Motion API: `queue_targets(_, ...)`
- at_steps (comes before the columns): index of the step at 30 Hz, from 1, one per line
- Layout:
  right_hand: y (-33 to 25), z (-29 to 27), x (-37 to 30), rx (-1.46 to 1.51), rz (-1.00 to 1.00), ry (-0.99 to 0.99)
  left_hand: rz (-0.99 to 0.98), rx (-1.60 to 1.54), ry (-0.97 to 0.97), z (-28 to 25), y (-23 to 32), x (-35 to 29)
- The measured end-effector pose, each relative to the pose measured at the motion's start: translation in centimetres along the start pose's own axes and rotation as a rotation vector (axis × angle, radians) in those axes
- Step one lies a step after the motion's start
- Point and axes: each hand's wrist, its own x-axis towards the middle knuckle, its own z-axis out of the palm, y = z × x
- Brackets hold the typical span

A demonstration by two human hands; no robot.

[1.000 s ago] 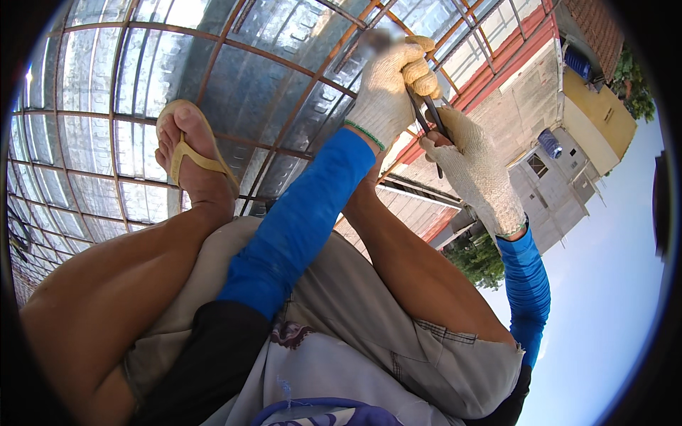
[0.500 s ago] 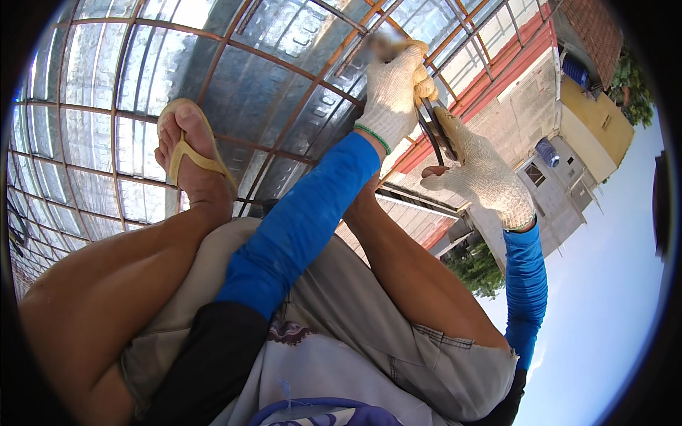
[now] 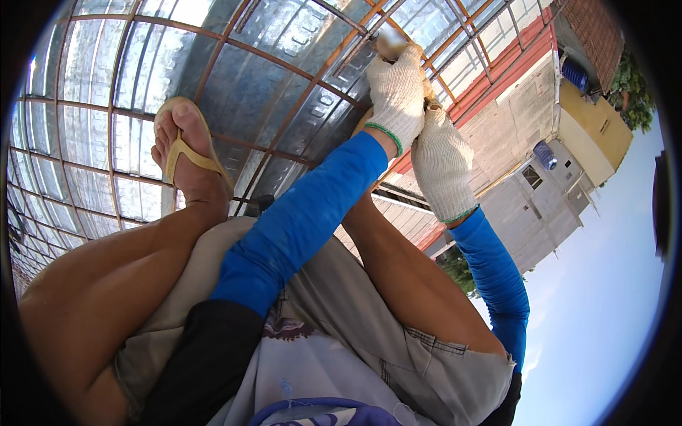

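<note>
White knit gloves (image 3: 405, 89) covered both hands in the head view. The right hand (image 3: 442, 153) had just moved up close to the left hand (image 3: 396, 99), so both seemed to share one job by the rusty steel bars (image 3: 312, 79). The dark tool handles, seen between them half a second earlier, were now hidden. The left grip looked curled; I couldn't tell what either grip held. Shiny metal sheets (image 3: 249, 82) lay below.

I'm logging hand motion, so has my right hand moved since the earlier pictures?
Yes: your right hand has moved leftward in the view, farther from the blue drum by the building and closer to your left hand.
</note>
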Motion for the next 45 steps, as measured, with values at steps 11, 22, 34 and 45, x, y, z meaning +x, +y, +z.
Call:
queue_targets(11, 3.3, -6.6, 2.4, 1.701, 0.531, -0.94, -0.065, -0.115, -0.317, -1.6, 1.8, -0.2)
queue_targets(22, 0.0, -4.1, -0.3, 0.031, -0.025, -0.117, -0.042, 0.302, 0.23, 1.4, 1.2, -0.6)
queue_targets(34, 3.7, -4.6, 1.6, 1.25, 0.298, -0.598, -0.113, 0.016, -0.17, -0.6, 1.2, -0.8)
queue_targets(45, 1.5, -8.2, 1.1, 1.033, 0.332, -0.608, -0.259, -0.133, -0.325, -2.2, 2.6, -1.3)
